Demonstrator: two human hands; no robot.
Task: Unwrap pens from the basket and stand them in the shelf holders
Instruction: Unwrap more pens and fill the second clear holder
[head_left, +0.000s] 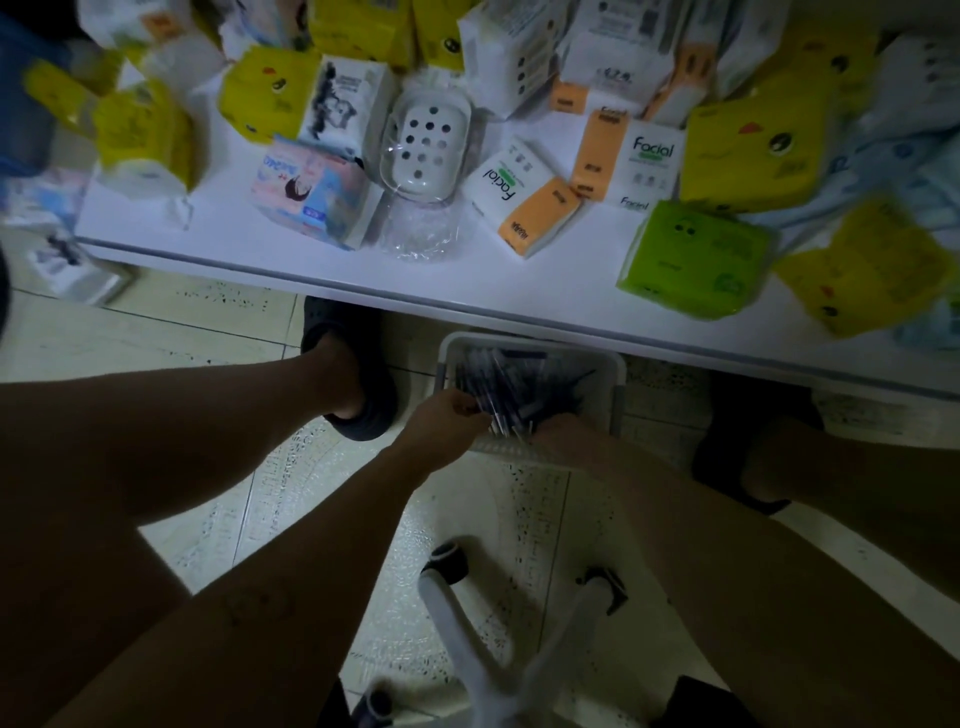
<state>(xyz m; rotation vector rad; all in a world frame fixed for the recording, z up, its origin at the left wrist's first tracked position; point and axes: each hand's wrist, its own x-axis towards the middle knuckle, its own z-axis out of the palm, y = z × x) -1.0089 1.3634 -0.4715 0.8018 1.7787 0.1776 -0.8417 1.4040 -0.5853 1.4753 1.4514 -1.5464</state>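
A white plastic basket stands on the tiled floor between my feet, under the edge of the white shelf. It holds several dark wrapped pens. My left hand reaches into the basket's near left side, its fingers curled round a bunch of pens. My right hand is at the basket's near edge, fingers down among the pens and partly hidden in the dim light. No pen holders are in view.
The white shelf above carries tissue packs in yellow, green, orange and white, plus a white soap dish in clear wrap. A white chair base with castors sits close below. My dark slippers flank the basket.
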